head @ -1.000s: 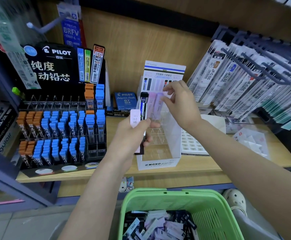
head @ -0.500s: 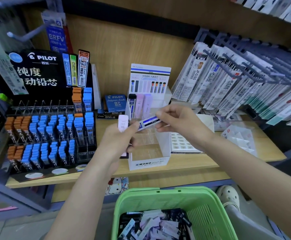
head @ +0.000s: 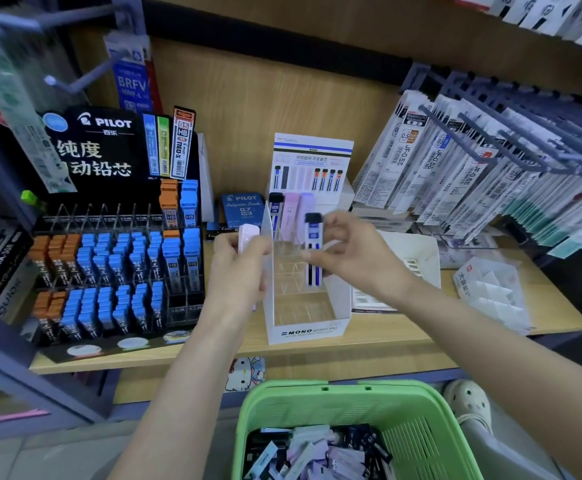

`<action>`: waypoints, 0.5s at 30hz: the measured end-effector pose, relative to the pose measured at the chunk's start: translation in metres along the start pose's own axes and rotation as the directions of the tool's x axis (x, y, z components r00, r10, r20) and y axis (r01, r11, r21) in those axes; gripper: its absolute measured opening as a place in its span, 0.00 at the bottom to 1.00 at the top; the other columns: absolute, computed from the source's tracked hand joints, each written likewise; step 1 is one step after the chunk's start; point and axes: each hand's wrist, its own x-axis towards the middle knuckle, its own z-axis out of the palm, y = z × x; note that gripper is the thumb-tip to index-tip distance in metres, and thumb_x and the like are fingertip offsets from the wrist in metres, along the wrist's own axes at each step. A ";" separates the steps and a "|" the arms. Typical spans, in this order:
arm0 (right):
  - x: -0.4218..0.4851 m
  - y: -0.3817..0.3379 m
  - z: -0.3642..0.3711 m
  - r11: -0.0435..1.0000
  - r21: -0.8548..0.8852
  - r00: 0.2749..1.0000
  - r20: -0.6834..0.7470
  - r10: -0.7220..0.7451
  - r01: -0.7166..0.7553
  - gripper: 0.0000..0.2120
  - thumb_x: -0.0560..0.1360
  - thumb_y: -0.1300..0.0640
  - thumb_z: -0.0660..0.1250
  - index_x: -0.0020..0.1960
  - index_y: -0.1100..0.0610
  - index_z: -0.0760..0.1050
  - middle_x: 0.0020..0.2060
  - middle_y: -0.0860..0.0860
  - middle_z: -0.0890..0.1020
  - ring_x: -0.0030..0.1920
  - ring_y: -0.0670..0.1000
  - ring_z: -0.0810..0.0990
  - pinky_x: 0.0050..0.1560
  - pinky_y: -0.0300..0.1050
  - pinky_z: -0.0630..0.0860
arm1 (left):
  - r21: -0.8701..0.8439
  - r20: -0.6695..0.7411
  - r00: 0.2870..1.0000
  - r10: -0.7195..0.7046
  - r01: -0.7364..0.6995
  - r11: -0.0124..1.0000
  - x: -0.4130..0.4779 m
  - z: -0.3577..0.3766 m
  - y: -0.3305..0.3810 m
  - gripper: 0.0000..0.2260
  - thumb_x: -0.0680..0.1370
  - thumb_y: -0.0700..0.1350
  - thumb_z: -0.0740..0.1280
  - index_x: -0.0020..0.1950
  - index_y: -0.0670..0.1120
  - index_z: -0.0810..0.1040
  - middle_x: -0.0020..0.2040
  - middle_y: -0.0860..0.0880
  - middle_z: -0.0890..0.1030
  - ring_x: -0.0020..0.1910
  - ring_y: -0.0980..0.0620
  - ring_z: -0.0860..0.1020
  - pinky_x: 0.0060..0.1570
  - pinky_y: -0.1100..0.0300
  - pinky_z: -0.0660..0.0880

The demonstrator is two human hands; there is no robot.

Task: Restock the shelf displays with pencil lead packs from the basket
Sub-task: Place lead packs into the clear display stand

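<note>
The right hand (head: 355, 252) is pinching a black-capped lead pack (head: 313, 251) between thumb and fingertips, holding it upright over the middle rows of the white MONO display (head: 303, 332). The pack's lower end is dipping among the clear dividers; whether it is touching the bottom cannot be told. The left hand (head: 237, 268) is gripping a pink lead pack (head: 248, 237), fingers curled round it, just outside the display's left wall. In the display's back row 3 packs (head: 290, 211) are standing side by side: 1 black-capped, 1 pink, 1 lilac.

The display is standing on a wooden shelf (head: 403, 327) with a wooden back panel. To its left a black Pilot rack (head: 109, 157) is holding rows of blue and orange lead cases (head: 102, 258), and a blue Pilot box (head: 242, 209) is standing between the 2 displays. To the right, pen refills (head: 455, 168) in long white packets are hanging from grey hooks, and a clear plastic box (head: 494, 292) is sitting near the shelf's right end. A cartoon sticker (head: 246, 372) is showing on the shelf's front edge.

Below, nearest the camera, a green basket (head: 421, 441) is holding a loose heap of lead packs (head: 317, 452) in black, pink and lilac. A pale perforated shoe (head: 469, 403) is showing beside the basket's right rim.
</note>
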 end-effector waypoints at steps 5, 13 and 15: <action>0.033 -0.007 -0.002 0.985 0.042 0.965 -0.213 -0.152 0.165 0.15 0.74 0.65 0.68 0.52 0.51 0.66 0.48 0.53 0.78 0.41 0.57 0.80 0.45 0.52 0.79 | -0.088 -0.009 1.000 -0.028 0.027 0.996 0.004 -0.006 0.002 0.04 0.79 0.41 0.57 0.46 0.46 0.69 0.35 0.49 0.73 0.23 0.55 0.65 0.19 0.65 0.61; 0.069 0.000 0.023 0.970 -0.018 0.917 -0.322 -0.237 0.244 0.04 0.75 0.64 0.67 0.47 0.57 0.75 0.39 0.46 0.78 0.41 0.42 0.77 0.46 0.34 0.74 | -0.078 -0.011 1.000 -0.022 0.021 0.997 0.007 -0.007 0.002 0.07 0.82 0.42 0.57 0.43 0.48 0.68 0.33 0.49 0.73 0.25 0.54 0.68 0.32 0.57 0.68; 0.072 0.004 0.024 0.977 -0.027 0.926 -0.313 -0.210 0.212 0.05 0.74 0.64 0.68 0.47 0.56 0.76 0.40 0.48 0.79 0.41 0.46 0.78 0.46 0.37 0.76 | -0.075 0.002 0.999 -0.043 0.043 0.996 0.007 -0.008 0.003 0.07 0.81 0.43 0.58 0.44 0.48 0.68 0.36 0.49 0.74 0.25 0.54 0.68 0.35 0.57 0.68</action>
